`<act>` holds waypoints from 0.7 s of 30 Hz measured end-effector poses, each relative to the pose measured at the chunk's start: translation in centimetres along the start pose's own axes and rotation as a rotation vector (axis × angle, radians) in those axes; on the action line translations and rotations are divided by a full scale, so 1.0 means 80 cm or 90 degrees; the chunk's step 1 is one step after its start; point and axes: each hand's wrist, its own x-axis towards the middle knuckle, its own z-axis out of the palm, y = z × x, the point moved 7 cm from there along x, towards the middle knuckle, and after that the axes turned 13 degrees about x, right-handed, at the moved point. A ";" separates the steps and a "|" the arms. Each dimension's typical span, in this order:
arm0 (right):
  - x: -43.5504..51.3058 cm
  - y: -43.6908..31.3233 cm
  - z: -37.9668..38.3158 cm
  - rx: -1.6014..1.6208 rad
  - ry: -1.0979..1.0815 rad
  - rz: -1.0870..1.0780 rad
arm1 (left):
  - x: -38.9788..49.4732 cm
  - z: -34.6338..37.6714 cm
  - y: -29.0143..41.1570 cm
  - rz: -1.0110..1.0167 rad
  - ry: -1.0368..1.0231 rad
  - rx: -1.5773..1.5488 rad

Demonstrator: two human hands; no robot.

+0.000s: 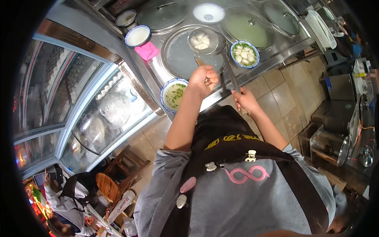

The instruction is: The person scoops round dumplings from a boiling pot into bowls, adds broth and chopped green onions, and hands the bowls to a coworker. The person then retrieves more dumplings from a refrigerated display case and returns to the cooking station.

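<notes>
My left hand grips the wooden handle of a round strainer, which holds several pale dumplings or balls above a wide pot of water. In my right hand is the long handle of a metal ladle; its bowl rests against or just beside the strainer's right rim. A blue-rimmed bowl of broth with chopped greens stands by my left forearm. To the right of the ladle sits a bowl filled with white balls and greens.
Lidded pots are set into the steel counter. A pink cloth lies below a white bowl, and another bowl stands at the back. A glass display case borders the left. One person is at lower left.
</notes>
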 end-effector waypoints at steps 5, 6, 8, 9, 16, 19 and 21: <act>-0.010 0.004 0.004 0.034 -0.023 0.016 | -0.013 -0.025 -0.015 0.066 0.032 0.122; -0.011 0.004 0.005 0.035 -0.028 0.020 | -0.016 -0.031 -0.016 0.085 0.053 0.149; -0.021 0.007 0.007 0.039 -0.048 0.028 | -0.025 -0.043 -0.020 0.126 0.078 0.175; -0.025 0.008 0.010 0.040 -0.065 0.026 | -0.030 -0.047 -0.021 0.151 0.085 0.178; -0.058 0.028 0.011 0.035 -0.171 0.039 | -0.082 -0.095 -0.055 0.280 0.187 0.248; -0.068 0.041 0.008 0.033 -0.197 0.043 | -0.099 -0.115 -0.080 0.320 0.265 0.265; -0.072 0.050 0.005 0.022 -0.198 0.048 | -0.108 -0.128 -0.099 0.350 0.291 0.263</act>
